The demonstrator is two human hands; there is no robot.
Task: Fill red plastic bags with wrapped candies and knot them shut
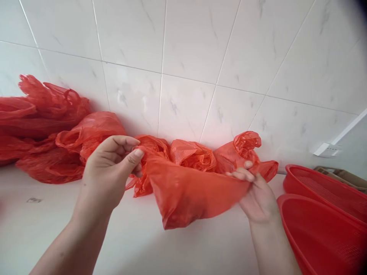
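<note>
Both hands — left hand (107,172), right hand (258,194) — pinch red plastic bag (189,191) taut above counter (43,221).

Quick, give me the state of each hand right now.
Left hand: closed, fingers pinching one edge of the red plastic bag.
Right hand: closed, fingers pinching the bag's other edge.

Heap of red plastic bags (43,130) on white surface (172,248) against tiled wall (186,57); two red baskets (323,225) at right; white wall socket (325,149).
</note>
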